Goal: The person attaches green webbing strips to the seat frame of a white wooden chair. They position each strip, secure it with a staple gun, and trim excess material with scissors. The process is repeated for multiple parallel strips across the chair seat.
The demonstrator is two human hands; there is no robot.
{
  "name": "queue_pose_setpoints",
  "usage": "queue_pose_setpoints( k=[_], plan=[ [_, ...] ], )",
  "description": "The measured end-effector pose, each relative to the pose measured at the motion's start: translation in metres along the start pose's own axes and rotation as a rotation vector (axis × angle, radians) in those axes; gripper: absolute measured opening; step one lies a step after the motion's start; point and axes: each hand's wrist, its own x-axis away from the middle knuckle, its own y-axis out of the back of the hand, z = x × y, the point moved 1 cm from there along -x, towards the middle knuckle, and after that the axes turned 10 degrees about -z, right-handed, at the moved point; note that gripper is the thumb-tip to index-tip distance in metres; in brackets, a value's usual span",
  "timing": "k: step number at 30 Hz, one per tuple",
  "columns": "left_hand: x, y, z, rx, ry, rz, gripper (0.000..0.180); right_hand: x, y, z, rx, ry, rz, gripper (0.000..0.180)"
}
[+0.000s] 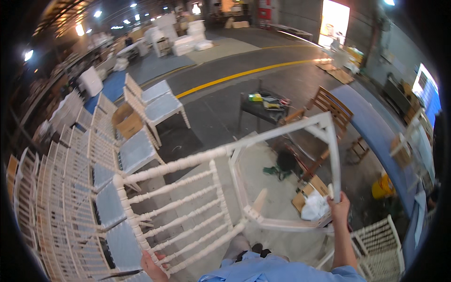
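I hold a white wooden chair frame tipped on its side in front of me. Its spindled back runs from lower left toward the centre, and its open seat frame and legs point to the right. My left hand grips the bottom end of the back post at the lower left. My right hand is closed around a chair leg at the right, with a crumpled white cloth just beside it.
Rows of white chairs stand at the left. A bare wooden chair and a small dark table with tools stand ahead. Another white chair is at lower right, with a yellow bucket and cardboard on the concrete floor.
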Motion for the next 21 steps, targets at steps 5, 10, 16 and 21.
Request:
queue_pose_setpoints(
  k=[5, 10, 16, 21],
  plan=[
    [-0.022, -0.027, 0.006, -0.292, 0.033, -0.014, 0.051, -0.052, -0.171, -0.047, 0.170, -0.064, 0.266, 0.040],
    [-0.035, -0.100, -0.007, -0.532, 0.252, -0.045, 0.049, -0.099, -0.309, -0.073, 0.368, -0.186, 0.498, 0.054],
    [-0.028, -0.235, -0.006, -0.597, 0.042, -0.235, 0.046, -0.134, -0.436, -0.138, 0.442, -0.337, 0.672, 0.061],
    [-0.003, -0.344, 0.007, -0.772, -0.034, -0.325, 0.046, -0.177, -0.512, -0.210, 0.426, -0.561, 0.962, 0.072]
  ],
)
